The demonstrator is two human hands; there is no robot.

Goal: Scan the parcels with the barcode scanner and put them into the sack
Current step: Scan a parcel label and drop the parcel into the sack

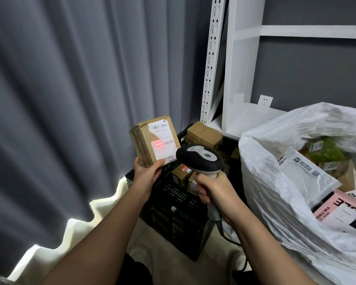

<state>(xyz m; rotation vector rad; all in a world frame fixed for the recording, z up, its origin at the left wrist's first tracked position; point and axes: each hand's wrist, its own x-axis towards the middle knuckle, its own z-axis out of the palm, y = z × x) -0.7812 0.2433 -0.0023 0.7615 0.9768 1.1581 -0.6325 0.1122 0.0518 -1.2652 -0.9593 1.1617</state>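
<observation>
Left hand [146, 173] fingers [159, 163] pinched the bottom edge of a cardboard parcel [154, 140], thumb on the label side, rest hidden behind. It was held upright w/ the shipping label [162, 140] facing the camera, prob. so the barcode sat square to the beam. Right hand [212, 190] was clenched round the handle of the barcode scanner [199, 158], index finger curled at the front where a trigger would be; head aimed toward 10 o'clock at the parcel, close but not touching. A red scan patch [158, 144] sat on the lower barcode, so scan looked under way; read confirmed or not, can't tell.

Below both hands stood a black plastic crate [179, 204] w/ more boxes inside, likely the unscanned stock. At 3 o'clock from the scanner, the white sack [275, 182] gaped open, already holding a pink box [345, 214], a grey mailer bag [308, 171] and brown parcels.

The scanner cable [228, 237] trailed down btwn crate and sack; it could snag on the way over. The sack's near rim [247, 138] stood fairly high, so the parcel would need lifting over it. White shelving [240, 64] at 12, grey curtain [70, 99] at 9.
</observation>
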